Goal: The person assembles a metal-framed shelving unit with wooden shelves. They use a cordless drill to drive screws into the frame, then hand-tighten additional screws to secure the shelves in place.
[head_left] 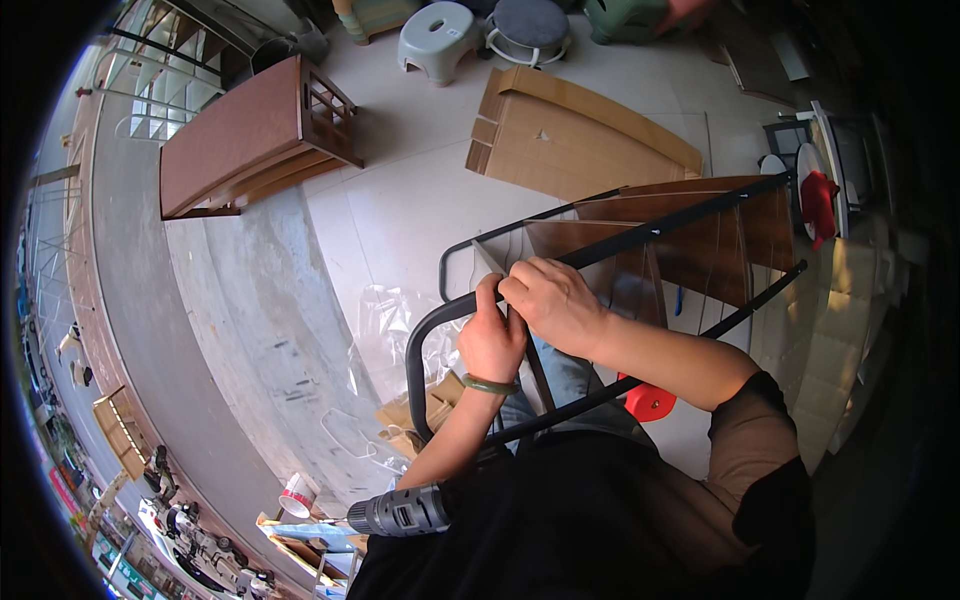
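Beneath the hands (560, 303), bunched together, grip hidden, runs a black tubular frame (625, 243).

hands (557, 303) together at black tubular frame (610, 246) with brown panels (705, 268)

Across the room, a pale plastic stool (440, 38) stands just beside a round stool (528, 25) with a dark grey seat, and an opened-out cardboard box (600, 130) lies near them on the pale tiled floor (400, 190). Off to the left there's a piece of brown wooden furniture (235, 140), with crumpled clear plastic wrap (385, 318) and a white-and-red tub (298, 495) lower down.
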A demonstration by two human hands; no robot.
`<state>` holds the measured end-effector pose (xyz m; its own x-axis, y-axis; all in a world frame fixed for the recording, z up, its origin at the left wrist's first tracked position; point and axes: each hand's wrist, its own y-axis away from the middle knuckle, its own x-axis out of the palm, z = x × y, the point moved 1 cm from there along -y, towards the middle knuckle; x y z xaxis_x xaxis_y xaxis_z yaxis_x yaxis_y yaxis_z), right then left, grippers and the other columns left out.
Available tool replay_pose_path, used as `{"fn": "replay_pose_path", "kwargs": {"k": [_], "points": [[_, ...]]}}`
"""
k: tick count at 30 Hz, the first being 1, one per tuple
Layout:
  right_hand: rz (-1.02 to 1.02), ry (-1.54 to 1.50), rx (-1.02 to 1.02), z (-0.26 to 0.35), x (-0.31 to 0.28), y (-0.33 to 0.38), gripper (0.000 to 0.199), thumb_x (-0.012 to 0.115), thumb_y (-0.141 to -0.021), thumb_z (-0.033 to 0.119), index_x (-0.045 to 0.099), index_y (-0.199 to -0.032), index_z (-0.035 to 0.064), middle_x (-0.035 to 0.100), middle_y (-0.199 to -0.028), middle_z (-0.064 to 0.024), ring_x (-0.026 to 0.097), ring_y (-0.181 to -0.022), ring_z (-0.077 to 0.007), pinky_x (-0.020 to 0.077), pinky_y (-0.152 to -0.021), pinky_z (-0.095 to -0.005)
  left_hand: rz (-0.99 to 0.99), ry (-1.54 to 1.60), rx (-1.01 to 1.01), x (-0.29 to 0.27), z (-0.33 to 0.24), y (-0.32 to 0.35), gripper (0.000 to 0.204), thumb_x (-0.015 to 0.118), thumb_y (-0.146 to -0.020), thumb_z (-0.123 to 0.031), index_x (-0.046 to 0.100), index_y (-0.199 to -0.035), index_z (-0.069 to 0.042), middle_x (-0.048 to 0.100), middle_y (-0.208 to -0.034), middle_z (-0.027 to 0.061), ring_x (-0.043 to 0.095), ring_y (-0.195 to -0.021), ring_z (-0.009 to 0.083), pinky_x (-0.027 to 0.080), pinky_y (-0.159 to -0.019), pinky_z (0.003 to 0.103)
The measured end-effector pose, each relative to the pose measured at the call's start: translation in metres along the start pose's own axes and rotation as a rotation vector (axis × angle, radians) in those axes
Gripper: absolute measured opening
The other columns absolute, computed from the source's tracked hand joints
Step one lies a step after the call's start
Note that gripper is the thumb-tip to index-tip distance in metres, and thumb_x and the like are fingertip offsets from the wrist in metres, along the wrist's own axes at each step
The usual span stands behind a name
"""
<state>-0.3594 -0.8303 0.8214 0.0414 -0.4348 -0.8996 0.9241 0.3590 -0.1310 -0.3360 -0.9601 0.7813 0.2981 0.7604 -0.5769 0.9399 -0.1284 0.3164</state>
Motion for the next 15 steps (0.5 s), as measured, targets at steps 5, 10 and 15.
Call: {"fn": "replay_pose_path", "kwargs": {"k": [5,10,15], "points": [[-0.045,0.156,-0.083,0.0005,0.0057,0.0012,0.01,0.062,-0.071,0.012,0.06,-0.079,0.0068,0.055,-0.078,-0.0054,0.058,-0.074,-0.0215,0.05,-0.068,-0.0339,-0.015,0.001,0.021,0.0002,0.0003,-0.0001,0.046,0.065,-0.084,-0.016,0.048,-0.127,-0.014,0.067,-0.075,0.0191,0.066,-0.07,0.0416,0.05,-0.058,0.046],[-0.132,0.201,-0.118,-0.0001,0.0088,0.0014,0.009,0.062,-0.07,0.013,0.06,-0.077,0.0079,0.053,-0.073,-0.0032,0.056,-0.071,-0.0195,0.0459,-0.064,-0.0316,-0.021,0.016,0.027,0.001,0.0012,-0.0005,0.048,0.065,-0.084,-0.016,0.048,-0.129,-0.014,0.067,-0.075,0.0194,0.066,-0.07,0.0418,0.05,-0.058,0.046],[-0.1,0.16,-0.015,0.0023,0.0037,0.001,0.013,0.067,-0.078,0.019,0.06,-0.08,0.0087,0.054,-0.075,-0.0044,0.057,-0.072,-0.021,0.0464,-0.065,-0.0343,-0.028,0.062,-0.041,-0.0024,-0.0028,0.0088,0.055,0.068,-0.082,-0.01,0.047,-0.133,-0.013,0.061,-0.065,0.0128,0.063,-0.058,0.0313,0.047,-0.053,0.039]]}}
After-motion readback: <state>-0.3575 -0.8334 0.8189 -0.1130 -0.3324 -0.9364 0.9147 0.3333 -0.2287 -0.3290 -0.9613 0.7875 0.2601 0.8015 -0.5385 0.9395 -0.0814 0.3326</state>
